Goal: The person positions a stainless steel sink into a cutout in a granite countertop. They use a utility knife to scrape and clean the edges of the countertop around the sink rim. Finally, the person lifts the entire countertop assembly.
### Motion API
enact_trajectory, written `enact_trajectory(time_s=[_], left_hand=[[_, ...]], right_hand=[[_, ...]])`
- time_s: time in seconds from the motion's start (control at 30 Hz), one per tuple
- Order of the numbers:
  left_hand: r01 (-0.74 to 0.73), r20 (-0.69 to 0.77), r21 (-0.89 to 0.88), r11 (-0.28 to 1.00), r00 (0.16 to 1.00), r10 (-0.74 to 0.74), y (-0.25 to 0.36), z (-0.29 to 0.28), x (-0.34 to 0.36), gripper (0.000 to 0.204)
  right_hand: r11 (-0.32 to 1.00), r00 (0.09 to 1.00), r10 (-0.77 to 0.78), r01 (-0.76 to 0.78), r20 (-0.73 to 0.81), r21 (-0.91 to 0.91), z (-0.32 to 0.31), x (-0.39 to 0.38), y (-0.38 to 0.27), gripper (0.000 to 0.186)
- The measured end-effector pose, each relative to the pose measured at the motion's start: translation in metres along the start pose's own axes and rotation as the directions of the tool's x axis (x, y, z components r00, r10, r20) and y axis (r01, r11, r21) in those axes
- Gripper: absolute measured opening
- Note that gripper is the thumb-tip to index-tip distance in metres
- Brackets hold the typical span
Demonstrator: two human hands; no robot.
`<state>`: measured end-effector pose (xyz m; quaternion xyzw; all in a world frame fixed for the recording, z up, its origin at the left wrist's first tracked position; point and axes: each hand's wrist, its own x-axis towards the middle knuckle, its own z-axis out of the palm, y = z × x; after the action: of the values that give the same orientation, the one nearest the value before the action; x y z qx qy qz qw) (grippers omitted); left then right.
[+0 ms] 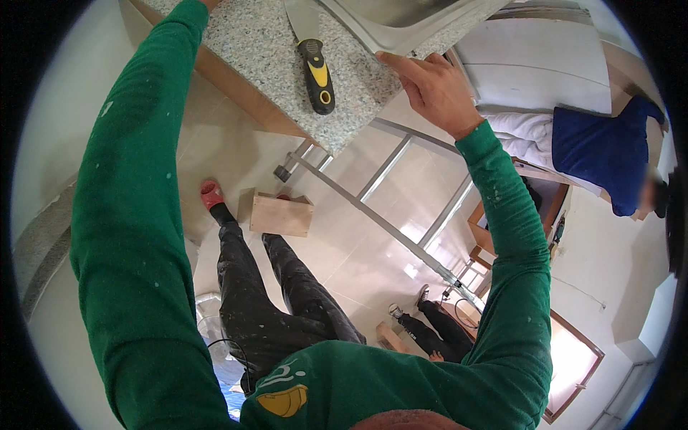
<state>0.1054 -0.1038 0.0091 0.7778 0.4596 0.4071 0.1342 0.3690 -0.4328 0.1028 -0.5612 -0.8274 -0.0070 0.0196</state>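
A putty knife (316, 77) with a black and yellow handle lies on the speckled stone countertop (251, 54), its metal blade toward the top edge. To its right, my right hand (433, 89) is at the counter's edge, index finger stretched to the rim of a metal sink (365, 36). The fingers are apart and hold nothing that I can see; whether the fingertip touches the rim, I cannot tell. Only a sliver of my left hand (211, 3) shows at the top edge, past the green sleeve, with its fingers out of frame.
Below the counter stands a metal ladder (365, 208). A wooden box (282, 216) is by my feet on the tiled floor (337, 251). One person in a blue top (598, 150) is at the right; another person's dark-trousered legs (430, 330) show lower down.
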Motion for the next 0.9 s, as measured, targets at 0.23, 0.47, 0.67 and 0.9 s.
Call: enact_trajectory(time_s=[0.23,0.47,0.67,0.9], left_hand=[[-0.012,-0.029,-0.059,0.998,1.000,0.010,-0.009,0.000,-0.001,0.034],[0.015,-0.019,-0.064,0.998,1.000,-0.016,-0.003,-0.004,-0.003,0.034],[0.068,0.035,-0.061,0.996,0.997,-0.066,-0.002,-0.004,-0.004,0.034],[0.023,0.023,-0.023,0.999,0.999,-0.023,-0.006,-0.004,-0.002,0.035]], right_hand=[[0.999,1.000,0.005,-0.004,0.007,-0.042,0.011,-0.008,-0.002,0.055],[0.998,0.996,0.063,-0.064,0.066,0.002,-0.001,-0.021,0.001,0.056],[0.998,0.997,0.059,-0.059,0.056,0.008,-0.012,-0.029,0.009,0.055],[1.000,0.999,0.013,-0.012,-0.050,0.019,-0.007,-0.003,-0.004,0.052]])
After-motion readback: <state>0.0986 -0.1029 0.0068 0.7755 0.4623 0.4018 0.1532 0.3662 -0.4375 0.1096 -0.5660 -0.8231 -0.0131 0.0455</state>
